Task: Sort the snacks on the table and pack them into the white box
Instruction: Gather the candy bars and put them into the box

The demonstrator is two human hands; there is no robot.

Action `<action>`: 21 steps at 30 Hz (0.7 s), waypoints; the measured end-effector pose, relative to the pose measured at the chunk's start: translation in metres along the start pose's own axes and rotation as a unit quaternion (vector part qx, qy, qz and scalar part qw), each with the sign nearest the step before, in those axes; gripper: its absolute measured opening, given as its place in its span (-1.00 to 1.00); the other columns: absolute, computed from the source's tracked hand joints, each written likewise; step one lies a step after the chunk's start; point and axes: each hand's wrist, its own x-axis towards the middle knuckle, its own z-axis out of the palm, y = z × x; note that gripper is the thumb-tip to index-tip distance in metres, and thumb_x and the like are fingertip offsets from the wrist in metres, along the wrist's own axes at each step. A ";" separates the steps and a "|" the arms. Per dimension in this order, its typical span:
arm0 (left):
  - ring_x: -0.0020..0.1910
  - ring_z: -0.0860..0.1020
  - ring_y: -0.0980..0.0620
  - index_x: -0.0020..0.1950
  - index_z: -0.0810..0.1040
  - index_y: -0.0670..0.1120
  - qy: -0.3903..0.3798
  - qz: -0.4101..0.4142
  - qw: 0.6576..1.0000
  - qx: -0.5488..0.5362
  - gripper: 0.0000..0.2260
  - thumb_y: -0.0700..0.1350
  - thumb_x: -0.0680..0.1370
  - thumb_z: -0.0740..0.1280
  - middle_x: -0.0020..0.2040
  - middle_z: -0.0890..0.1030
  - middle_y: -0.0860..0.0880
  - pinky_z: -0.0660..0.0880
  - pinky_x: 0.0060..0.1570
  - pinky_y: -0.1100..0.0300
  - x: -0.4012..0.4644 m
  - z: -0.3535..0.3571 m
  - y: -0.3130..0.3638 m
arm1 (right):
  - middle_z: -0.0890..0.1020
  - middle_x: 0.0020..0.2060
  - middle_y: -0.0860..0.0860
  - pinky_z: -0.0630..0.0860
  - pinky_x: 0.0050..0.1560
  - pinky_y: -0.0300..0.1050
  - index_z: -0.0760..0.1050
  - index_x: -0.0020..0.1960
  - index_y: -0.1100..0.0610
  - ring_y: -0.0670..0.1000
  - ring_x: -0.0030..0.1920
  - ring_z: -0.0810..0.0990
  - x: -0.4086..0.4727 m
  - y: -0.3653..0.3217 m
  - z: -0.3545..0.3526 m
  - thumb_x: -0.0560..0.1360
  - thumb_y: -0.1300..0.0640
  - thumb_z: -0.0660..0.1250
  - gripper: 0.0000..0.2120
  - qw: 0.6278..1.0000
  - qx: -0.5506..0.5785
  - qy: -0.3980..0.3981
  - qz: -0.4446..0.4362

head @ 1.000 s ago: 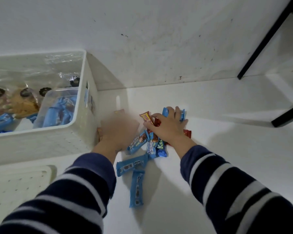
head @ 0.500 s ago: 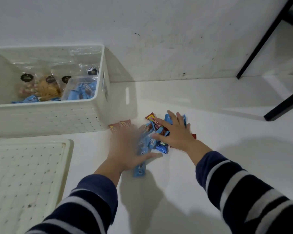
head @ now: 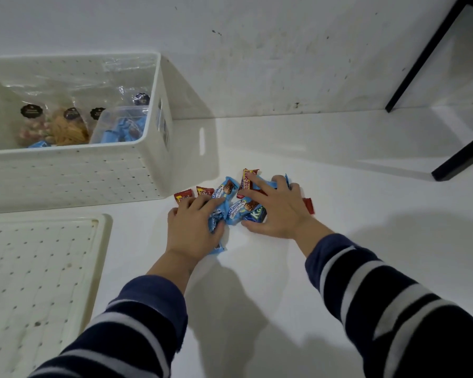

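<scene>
head view, both hands' grip wide, left hand (head: 193, 227) and right hand (head: 277, 211) flat on snack wrappers (head: 236, 211), print blurred

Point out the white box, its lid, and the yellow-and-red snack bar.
white box (head: 74, 175), head view: front wall.
lid (head: 38, 282), head view: perforated top face.
yellow-and-red snack bar (head: 247, 179), head view: wrapper's upper half.
</scene>
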 end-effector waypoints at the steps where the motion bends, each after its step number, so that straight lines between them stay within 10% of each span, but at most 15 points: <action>1: 0.28 0.40 -0.08 0.36 0.44 0.11 0.007 -0.003 1.000 -0.006 -0.57 0.08 0.49 0.33 0.31 0.49 0.06 0.44 0.11 -0.02 0.002 -0.001 0.002 | 0.21 0.50 -0.18 0.37 0.08 0.09 0.30 0.36 -0.27 0.18 0.28 0.35 0.002 -0.002 0.002 0.32 -0.42 0.10 -0.37 1.000 0.005 0.013 0.005; 10: 0.17 0.39 -0.10 0.33 0.50 0.06 0.044 -0.058 0.996 -0.058 -0.63 -0.14 0.53 0.32 0.26 0.55 0.06 0.41 0.06 0.12 0.014 -0.002 0.012 | 0.54 0.04 0.01 0.49 -0.38 -0.13 0.54 -0.01 -0.03 0.12 -0.20 0.52 0.005 -0.012 0.008 0.33 -0.20 0.32 -0.66 0.992 0.053 0.109 0.023; 21: 0.04 0.47 -0.10 0.20 0.62 -0.01 0.093 -0.063 0.982 -0.153 -0.63 -0.26 0.42 0.42 0.13 0.64 -0.04 0.37 0.04 0.17 0.009 0.002 0.009 | 0.58 -0.05 0.01 0.49 -0.52 -0.13 0.58 -0.17 -0.01 0.07 -0.29 0.56 -0.006 -0.022 0.008 0.27 -0.15 0.44 -0.75 0.988 0.044 0.136 0.061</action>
